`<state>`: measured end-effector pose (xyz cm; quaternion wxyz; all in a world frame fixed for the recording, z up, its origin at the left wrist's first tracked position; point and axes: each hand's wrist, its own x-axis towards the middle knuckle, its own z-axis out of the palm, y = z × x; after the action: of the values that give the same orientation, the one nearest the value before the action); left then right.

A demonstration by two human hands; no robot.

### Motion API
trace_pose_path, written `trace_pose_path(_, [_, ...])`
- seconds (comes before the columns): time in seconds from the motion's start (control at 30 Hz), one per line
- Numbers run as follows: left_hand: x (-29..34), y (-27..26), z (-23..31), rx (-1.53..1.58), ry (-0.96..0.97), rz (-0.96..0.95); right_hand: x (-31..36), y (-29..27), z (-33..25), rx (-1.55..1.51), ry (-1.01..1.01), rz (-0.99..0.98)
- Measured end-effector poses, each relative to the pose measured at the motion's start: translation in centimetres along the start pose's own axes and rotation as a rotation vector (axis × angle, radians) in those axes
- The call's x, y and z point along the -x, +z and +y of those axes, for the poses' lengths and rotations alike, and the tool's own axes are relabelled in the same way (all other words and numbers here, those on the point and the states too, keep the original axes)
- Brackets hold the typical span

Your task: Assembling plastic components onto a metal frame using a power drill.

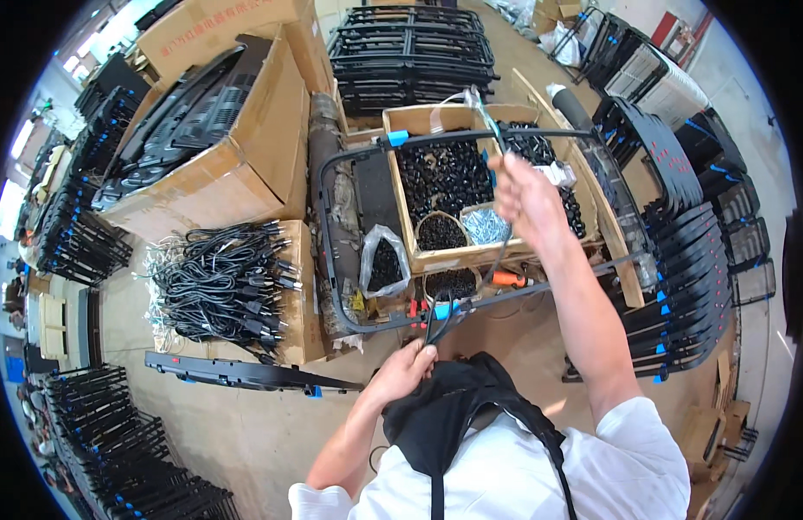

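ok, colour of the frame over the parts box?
The frame is black; best seen in the head view.

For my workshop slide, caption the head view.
Left hand holding dark cord, right hand raised over tan box of small black parts, black rounded-corner frame spanning it.

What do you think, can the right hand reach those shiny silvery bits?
Probably yes: the right hand looks close and the shiny silvery bits look uncovered, though the hand seems to grip something thin.

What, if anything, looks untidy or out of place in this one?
The black cables on the left: they lie in a loose tangle over a cardboard box, pale ends straggling, unlike the neatly stacked frames at the top. No clear spill shows.
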<state>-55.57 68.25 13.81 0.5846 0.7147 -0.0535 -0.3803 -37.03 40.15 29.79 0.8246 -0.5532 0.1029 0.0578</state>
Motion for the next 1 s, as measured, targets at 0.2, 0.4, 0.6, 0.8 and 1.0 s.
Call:
trace_pose_path(0.2, [5.1, -1.8, 9.7, -0.570, 0.644, 0.906, 10.9, -2.4, 2.2, -0.179, 0.232, -0.270])
trace_pose_path(0.4, [3.9, 1.7, 16.9, -0.630, 0.712, 0.874, 17.1, -5.0, 4.2, -0.253, 0.364, -0.509])
trace_pose_path(0.6, [0.9, 8.0, 11.6, -0.091, 0.835, 0.720, 21.1, -8.3, 4.2, -0.210, 0.473, -0.614])
trace_pose_path(0.8, [3.5, 11.2, 10.8, 0.700, 0.555, 0.497, 21.9, -11.5, 6.1, -0.258, 0.598, -0.669])
trace_pose_path(1.0, [3.8, 13.1, 6.9, 0.543, 0.660, 0.506, 22.2, -12.0, 7.4, -0.354, 0.703, -0.648])
